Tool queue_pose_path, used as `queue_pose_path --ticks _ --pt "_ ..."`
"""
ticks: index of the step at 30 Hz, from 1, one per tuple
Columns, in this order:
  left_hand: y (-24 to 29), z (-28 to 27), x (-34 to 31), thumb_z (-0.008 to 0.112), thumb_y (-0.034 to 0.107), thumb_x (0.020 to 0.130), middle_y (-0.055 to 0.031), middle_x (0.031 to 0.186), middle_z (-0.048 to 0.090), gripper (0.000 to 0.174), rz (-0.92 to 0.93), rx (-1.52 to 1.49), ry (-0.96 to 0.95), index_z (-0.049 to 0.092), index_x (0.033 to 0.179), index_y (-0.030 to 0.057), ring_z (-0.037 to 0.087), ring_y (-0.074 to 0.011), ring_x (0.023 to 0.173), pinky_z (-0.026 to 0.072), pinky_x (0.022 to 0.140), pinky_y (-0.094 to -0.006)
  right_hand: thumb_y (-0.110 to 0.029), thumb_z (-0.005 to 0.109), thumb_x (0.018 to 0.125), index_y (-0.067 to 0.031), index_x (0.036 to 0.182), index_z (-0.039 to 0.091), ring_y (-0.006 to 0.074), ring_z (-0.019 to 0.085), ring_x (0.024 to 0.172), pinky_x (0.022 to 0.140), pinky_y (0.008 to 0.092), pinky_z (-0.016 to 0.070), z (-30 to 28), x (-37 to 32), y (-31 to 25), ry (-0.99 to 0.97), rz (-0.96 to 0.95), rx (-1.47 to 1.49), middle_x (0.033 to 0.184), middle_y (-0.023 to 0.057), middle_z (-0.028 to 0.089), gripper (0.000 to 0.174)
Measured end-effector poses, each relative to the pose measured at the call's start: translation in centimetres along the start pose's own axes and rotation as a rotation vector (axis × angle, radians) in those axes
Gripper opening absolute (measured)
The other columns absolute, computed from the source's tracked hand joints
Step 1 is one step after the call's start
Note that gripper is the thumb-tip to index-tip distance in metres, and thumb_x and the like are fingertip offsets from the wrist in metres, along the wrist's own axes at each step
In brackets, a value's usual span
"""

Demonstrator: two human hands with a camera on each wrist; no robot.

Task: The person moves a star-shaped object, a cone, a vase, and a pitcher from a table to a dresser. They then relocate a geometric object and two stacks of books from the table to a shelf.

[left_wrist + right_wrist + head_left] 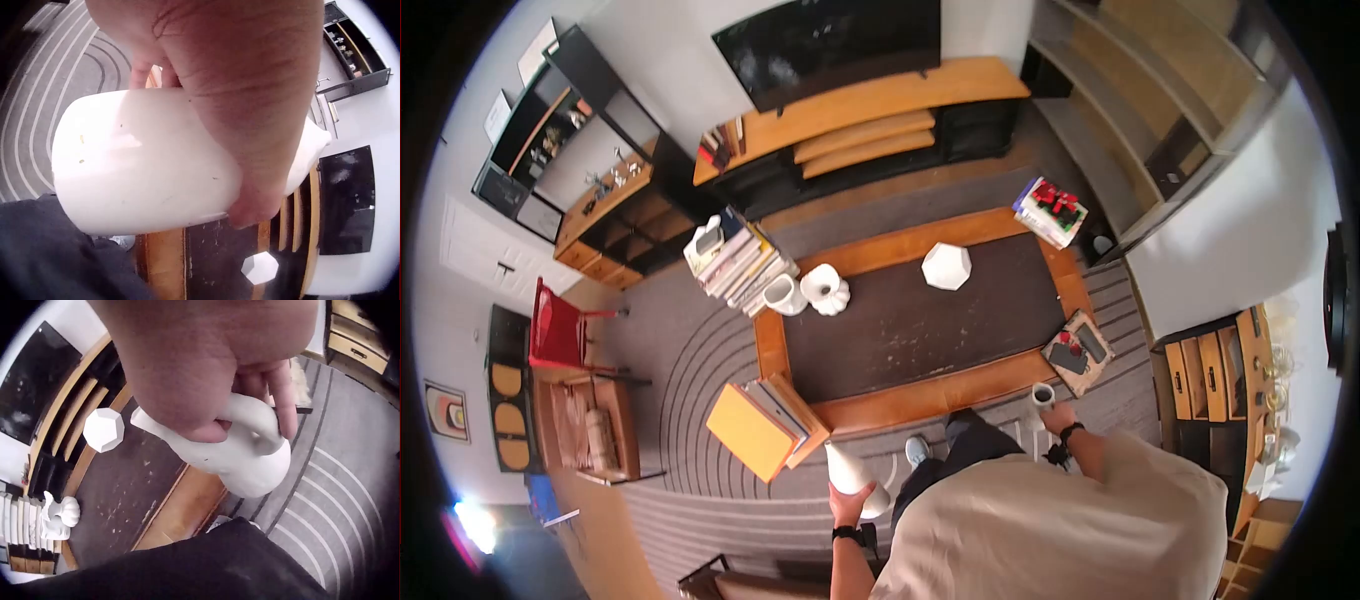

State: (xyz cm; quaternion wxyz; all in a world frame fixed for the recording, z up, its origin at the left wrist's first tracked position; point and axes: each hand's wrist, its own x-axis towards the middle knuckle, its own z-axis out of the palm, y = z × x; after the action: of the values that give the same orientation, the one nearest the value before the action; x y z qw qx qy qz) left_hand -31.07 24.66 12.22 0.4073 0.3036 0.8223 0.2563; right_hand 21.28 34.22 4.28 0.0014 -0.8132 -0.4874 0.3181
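My left hand (849,505) grips a tall white vase (846,464) that narrows to a slim neck. In the left wrist view the smooth white body of the vase (137,165) lies across the picture, with the thumb and fingers round it. My right hand (1059,416) holds a white pitcher (250,465) by its looped handle (259,419). Its pointed spout shows at the left in the right wrist view. Both hands are low, in front of the near side of the coffee table (900,335).
On the table stand a white faceted ornament (947,266), a fluted white vase (827,292) and a white pot (783,295). Stacked books (740,265) stand at its left, orange folders (752,430) at the near left corner. A tray (1090,372) with dark items lies at the right corner.
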Motion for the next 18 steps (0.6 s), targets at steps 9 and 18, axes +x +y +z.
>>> queue_pose_path --ticks 9,18 --pt "-7.5 -3.6 -1.0 0.090 0.022 0.055 -0.0113 0.112 0.063 0.082 0.107 -0.097 -0.206 0.050 0.123 -0.0003 0.061 -0.0227 0.100 0.0502 0.088 -0.0369 -0.033 0.065 0.070 0.0036 0.085 0.068 0.0349 0.067 0.089 0.076 0.0432 0.0526 6.7 -16.8 9.2 0.111 0.381 0.262 0.087 0.0235 0.068 0.040" --pt "-10.4 -1.4 0.4 0.090 0.023 0.053 -0.0143 0.118 0.061 0.092 0.408 0.050 -0.386 0.045 0.129 -0.0020 0.059 -0.0263 0.106 0.0473 0.094 -0.0376 -0.034 0.066 0.070 0.0006 0.090 0.069 0.0336 0.066 0.091 0.078 0.0404 0.0517 14.4 -28.4 20.7 0.110 0.725 0.352 0.090 0.0210 0.068 0.040"
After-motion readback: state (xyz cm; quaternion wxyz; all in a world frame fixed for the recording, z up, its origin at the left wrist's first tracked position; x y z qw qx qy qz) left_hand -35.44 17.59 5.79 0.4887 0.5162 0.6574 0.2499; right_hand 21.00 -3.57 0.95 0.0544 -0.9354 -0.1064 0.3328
